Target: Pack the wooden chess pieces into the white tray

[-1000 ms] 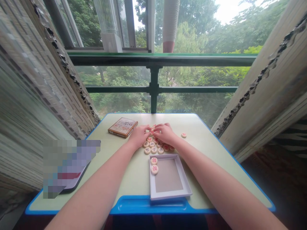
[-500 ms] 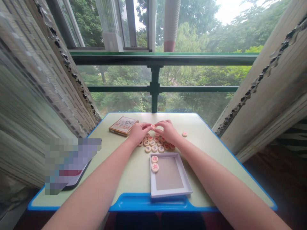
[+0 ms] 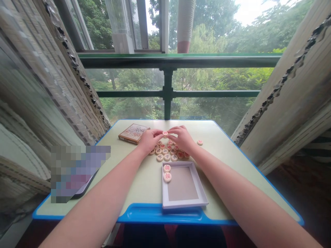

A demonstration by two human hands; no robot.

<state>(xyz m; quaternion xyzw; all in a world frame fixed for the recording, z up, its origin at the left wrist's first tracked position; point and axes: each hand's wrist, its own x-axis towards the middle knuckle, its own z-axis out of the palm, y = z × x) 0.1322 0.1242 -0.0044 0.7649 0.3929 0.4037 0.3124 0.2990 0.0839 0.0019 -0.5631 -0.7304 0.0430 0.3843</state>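
Both hands hover over a heap of round wooden chess pieces (image 3: 167, 153) in the middle of the pale green table (image 3: 227, 162). My left hand (image 3: 148, 140) and my right hand (image 3: 182, 137) pinch one red-marked chess piece (image 3: 165, 133) between their fingertips, lifted just above the heap. Nearer to me lies a shallow white box tray (image 3: 184, 203). Two red-marked pieces (image 3: 167, 172) lie inside the tray along its left wall.
A brown box lid (image 3: 133, 133) lies at the far left of the table. One lone piece (image 3: 199, 142) sits to the right of the heap. A dark tablet (image 3: 80, 189) rests at the left edge. Behind the table runs a green railing (image 3: 168, 62), with mat walls on both sides.
My hands lay flat on the heap a second ago; they have since drawn together and lifted one red-marked piece between the fingertips. The view has tilted slightly.
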